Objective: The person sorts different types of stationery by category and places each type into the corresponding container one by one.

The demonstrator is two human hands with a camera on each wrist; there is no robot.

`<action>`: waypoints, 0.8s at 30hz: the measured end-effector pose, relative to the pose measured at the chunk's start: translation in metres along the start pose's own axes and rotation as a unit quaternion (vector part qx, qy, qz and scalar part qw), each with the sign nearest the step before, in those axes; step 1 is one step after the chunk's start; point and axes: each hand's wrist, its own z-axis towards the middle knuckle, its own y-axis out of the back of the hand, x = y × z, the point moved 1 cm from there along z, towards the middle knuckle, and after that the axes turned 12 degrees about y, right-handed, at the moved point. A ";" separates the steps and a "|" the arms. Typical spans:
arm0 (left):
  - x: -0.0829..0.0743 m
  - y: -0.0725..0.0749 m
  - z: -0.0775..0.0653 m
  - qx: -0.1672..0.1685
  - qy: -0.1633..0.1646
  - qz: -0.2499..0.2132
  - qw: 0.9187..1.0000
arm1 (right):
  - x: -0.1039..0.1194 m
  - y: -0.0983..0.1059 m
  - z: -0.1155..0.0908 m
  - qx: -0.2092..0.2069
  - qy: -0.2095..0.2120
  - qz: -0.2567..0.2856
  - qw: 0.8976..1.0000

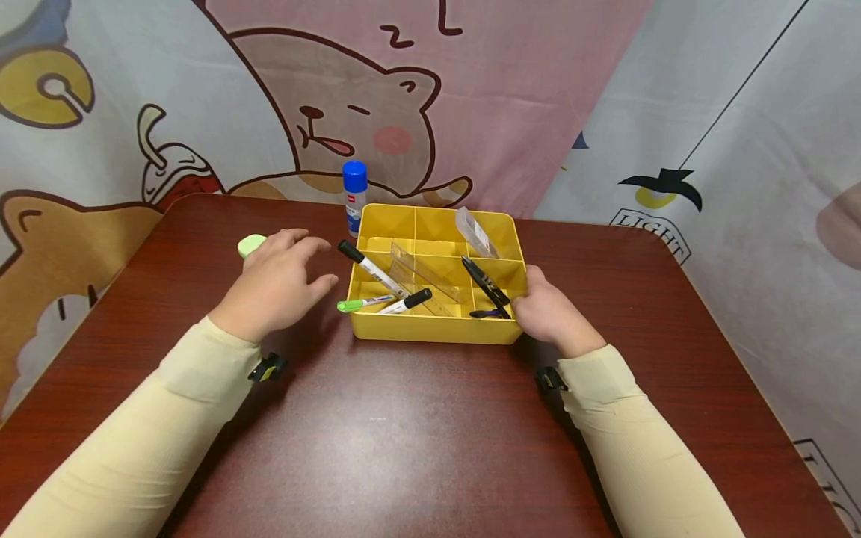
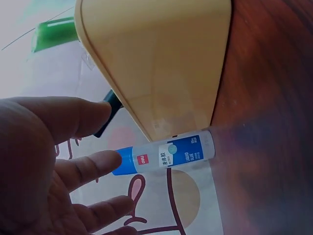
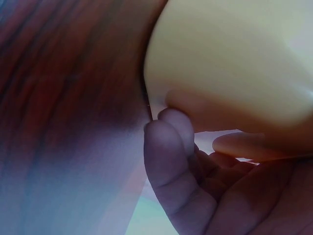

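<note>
A yellow compartment box (image 1: 437, 329) stands on the table, with pens, markers and clear rulers in it. My right hand (image 1: 546, 312) holds the box at its right side; in the right wrist view curled fingers (image 3: 168, 156) lie against its wall. To the left of the box, my left hand (image 1: 272, 284) hovers with fingers spread, holding nothing. A glue bottle (image 1: 354, 198) with a blue cap stands behind the box's left corner. In the left wrist view the bottle (image 2: 171, 154) appears beyond the fingertips, apparently untouched. Partly hidden behind my left hand is a pale green object (image 1: 251, 245).
A black-capped marker (image 1: 370, 267) and a green marker (image 1: 363, 303) stick out over the box's left rim. A clear plastic case (image 1: 476, 233) leans in the back right compartment. Behind the brown table (image 1: 417, 433) hangs a printed cloth (image 1: 525, 97).
</note>
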 end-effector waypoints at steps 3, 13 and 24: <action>0.001 -0.001 0.001 0.010 0.008 0.003 1.000 | 0.000 0.000 0.000 0.000 0.000 0.001 1.000; 0.005 -0.005 0.002 0.026 0.010 0.037 0.999 | 0.000 0.000 0.000 0.005 -0.002 -0.002 1.000; 0.008 -0.011 0.003 0.059 0.006 0.069 0.996 | -0.001 -0.002 0.000 0.001 -0.010 0.005 1.000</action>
